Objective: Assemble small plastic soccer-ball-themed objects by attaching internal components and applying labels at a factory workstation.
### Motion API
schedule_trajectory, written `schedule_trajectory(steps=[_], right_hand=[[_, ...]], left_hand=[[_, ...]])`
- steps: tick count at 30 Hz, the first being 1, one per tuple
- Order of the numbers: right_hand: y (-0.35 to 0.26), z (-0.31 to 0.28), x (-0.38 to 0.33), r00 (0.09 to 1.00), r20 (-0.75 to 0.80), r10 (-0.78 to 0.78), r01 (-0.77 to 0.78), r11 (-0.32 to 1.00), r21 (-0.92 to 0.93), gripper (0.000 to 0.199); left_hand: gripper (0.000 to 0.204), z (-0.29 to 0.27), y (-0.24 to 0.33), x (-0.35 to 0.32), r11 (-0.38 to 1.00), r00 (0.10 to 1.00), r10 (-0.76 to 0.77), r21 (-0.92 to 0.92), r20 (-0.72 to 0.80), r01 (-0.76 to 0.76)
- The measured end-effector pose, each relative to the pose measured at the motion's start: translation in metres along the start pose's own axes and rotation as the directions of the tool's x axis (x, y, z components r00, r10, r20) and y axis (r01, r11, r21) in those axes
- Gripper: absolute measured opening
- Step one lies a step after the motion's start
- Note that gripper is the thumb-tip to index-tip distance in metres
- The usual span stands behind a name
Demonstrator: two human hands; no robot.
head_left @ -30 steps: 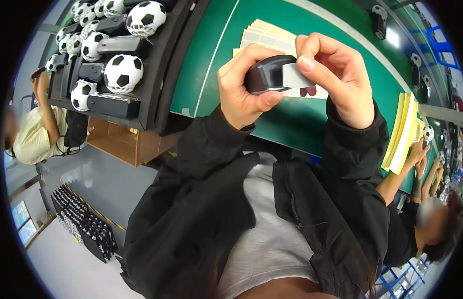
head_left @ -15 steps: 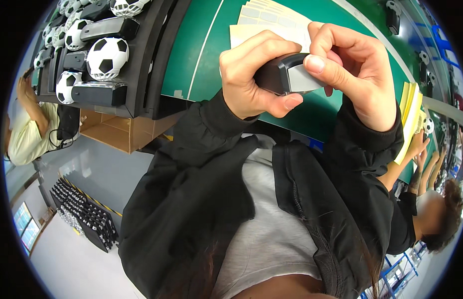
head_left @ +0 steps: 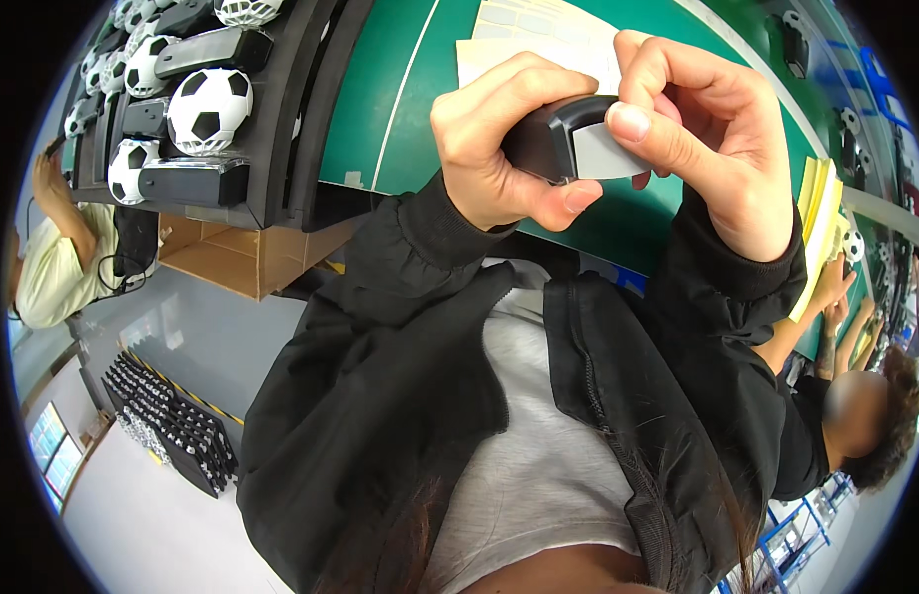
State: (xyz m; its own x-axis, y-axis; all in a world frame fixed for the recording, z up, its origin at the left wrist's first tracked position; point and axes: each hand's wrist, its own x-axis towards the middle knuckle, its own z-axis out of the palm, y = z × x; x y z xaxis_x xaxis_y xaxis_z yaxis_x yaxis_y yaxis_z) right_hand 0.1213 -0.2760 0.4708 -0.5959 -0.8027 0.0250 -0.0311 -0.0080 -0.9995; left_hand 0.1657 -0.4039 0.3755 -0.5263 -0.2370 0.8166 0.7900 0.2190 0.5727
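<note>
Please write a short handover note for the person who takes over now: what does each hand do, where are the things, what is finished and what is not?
Left hand: closed around a small black device, held up in front of the chest.
Right hand: thumb presses a grey label onto the flat end of the device; the other fingers curl above it.
Things: sheets of labels lie on the green table behind the hands. A black tray to the left holds soccer-ball pieces and more black devices.
Done: the label sits on the device.
Left: it appears not yet fully pressed down; the device is not put down yet.
</note>
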Motion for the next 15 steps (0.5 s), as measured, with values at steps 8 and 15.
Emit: schedule_trajectory(steps=[8,15], right_hand=[[-0.0005,0.0002,0.0003,1.000,0.007,-0.020,0.020,1.000,0.022,0.014],[-0.0004,0.0011,-0.0010,0.999,-0.009,-0.031,0.031,1.000,0.007,0.014]], left_hand=[[0.046,0.0002,0.0011,-0.0007,1.000,1.000,-0.020,-0.002,0.005,0.020],[0.047,0.0020,0.0015,-0.0005,1.000,1.000,-0.011,0.008,-0.003,0.011]])
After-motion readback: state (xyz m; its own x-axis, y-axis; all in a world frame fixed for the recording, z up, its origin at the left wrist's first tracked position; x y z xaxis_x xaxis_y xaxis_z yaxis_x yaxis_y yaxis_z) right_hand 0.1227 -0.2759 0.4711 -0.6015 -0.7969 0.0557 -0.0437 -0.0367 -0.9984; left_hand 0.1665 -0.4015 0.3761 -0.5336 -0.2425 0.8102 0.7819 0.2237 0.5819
